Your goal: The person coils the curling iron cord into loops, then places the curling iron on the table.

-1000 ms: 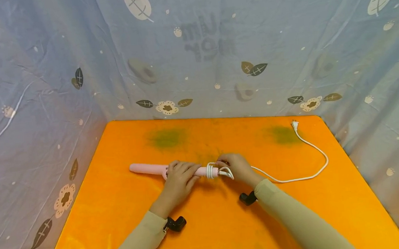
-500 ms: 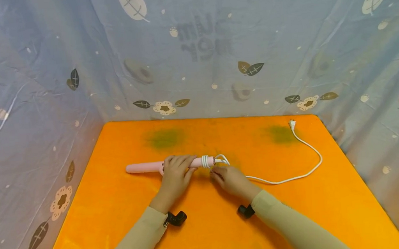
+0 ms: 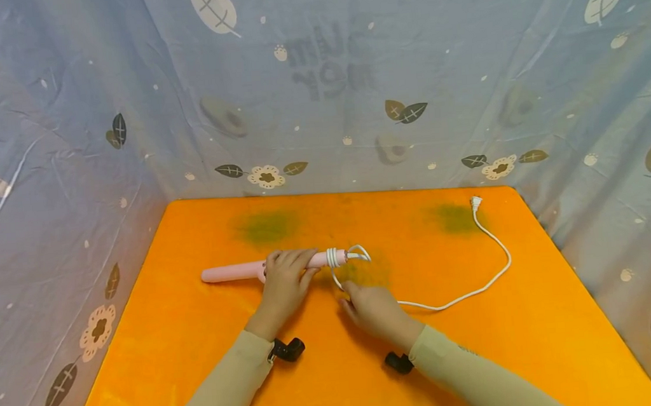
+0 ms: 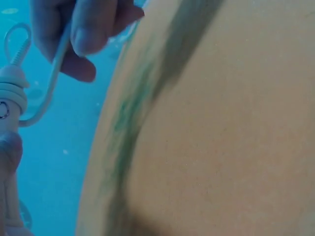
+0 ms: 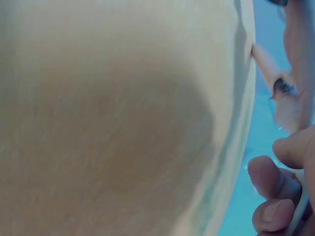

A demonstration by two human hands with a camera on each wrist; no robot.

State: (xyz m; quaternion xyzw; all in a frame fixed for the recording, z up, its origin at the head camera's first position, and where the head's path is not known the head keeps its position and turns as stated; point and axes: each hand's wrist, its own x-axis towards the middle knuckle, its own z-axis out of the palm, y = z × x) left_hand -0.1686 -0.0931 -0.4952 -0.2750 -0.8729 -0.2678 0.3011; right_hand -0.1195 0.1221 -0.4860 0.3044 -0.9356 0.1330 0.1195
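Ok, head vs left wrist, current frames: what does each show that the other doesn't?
Head only: the white plug at the end of the cord, the far tip of the pink wand, and both beige sleeves.

Left wrist only: a rounded mark on the wand's handle beside the coils, too blurred to identify, and the cord passing between the fingers of the right grip.

Both: right grip holding the cord, left grip on the handle (only partly visible in left wrist), coils, cord.

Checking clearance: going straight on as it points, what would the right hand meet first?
Beyond the cord it holds, the right hand likely meets the pink handle near the left hand; depth is unclear.
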